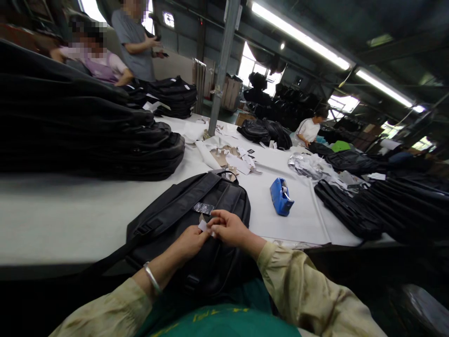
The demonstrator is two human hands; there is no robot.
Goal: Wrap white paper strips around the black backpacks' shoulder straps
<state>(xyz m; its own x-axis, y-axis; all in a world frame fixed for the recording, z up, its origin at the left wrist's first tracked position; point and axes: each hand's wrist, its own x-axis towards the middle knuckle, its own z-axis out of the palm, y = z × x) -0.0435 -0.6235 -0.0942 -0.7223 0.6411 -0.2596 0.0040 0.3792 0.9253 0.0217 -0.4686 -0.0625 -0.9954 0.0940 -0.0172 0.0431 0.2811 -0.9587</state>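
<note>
A black backpack (pixel 164 210) lies on the table right in front of me, its straps facing up. Over it, my left hand (pixel 192 239) is closed on a small white paper tag (pixel 202 225). My right hand (pixel 228 227) meets it there, fingers pinched at the tag's right end; what exactly sits between those fingertips is partly hidden. Just above the hands, a small clear plastic packet (pixel 203 208) rests on the backpack. To the right stands a blue tape dispenser (pixel 280 196).
Tall stacks of black bags (pixel 140 145) rise at the left, with more black bags (pixel 365 206) at the right. Paper scraps (pixel 238 159) lie beyond the backpack near a metal post (pixel 224 65). Crumpled clear plastic (pixel 312 166) is at right. Several people are farther back.
</note>
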